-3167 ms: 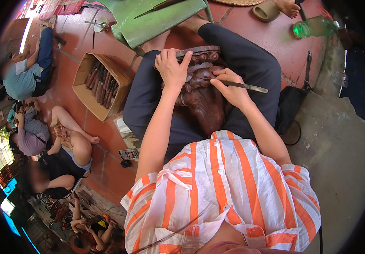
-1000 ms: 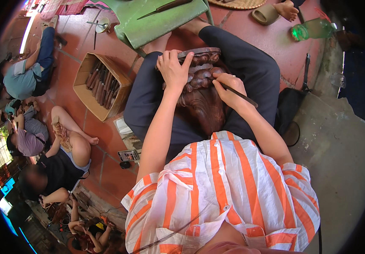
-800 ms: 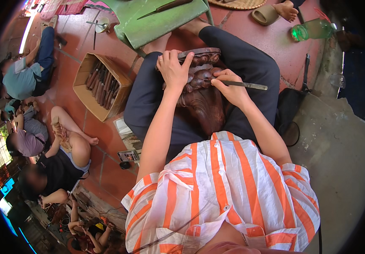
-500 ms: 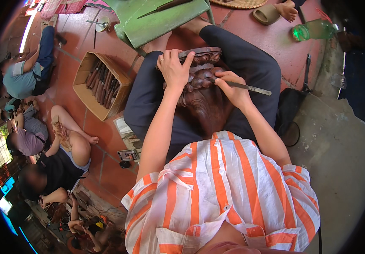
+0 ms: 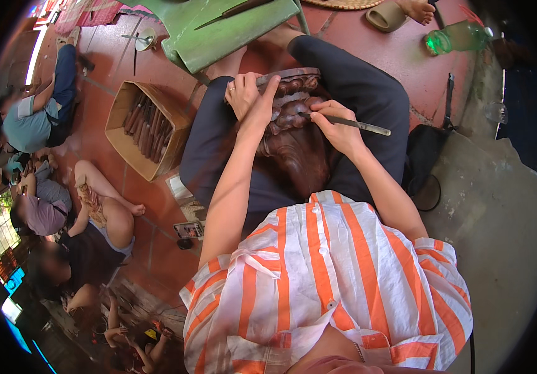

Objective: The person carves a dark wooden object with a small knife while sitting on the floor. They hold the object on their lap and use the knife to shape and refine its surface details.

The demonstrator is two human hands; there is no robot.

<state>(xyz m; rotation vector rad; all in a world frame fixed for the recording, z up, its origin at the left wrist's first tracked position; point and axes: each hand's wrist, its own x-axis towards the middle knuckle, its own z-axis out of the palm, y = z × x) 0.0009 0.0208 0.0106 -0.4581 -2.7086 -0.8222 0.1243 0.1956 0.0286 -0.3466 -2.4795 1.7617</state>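
Carved wood piece (image 5: 299,144): dark brown, in the lap between the bent legs (image 5: 368,87).
Cardboard box (image 5: 130,153): on the tiled floor (image 5: 159,190), holding many wooden-handled tools (image 5: 150,129).
Phone (image 5: 189,230): on the floor, just left of the lap.
Green chair (image 5: 212,50): beyond the knees, a pointed tool (image 5: 237,15) lying on its seat.
Left grip (image 5: 248,100): fingers hooked over the piece's far left edge, thumb spread apart, holding it.
Progress: rounded lobes (image 5: 292,117) and sweeping folds already shaped; the lobes look like the part in hand. How much is left, I cannot tell.
Right grip (image 5: 342,134): pinching a thin metal tool (image 5: 369,127), tip at the lobes; actual contact is unclear.
Green bottle (image 5: 461,37): on the floor, well apart.
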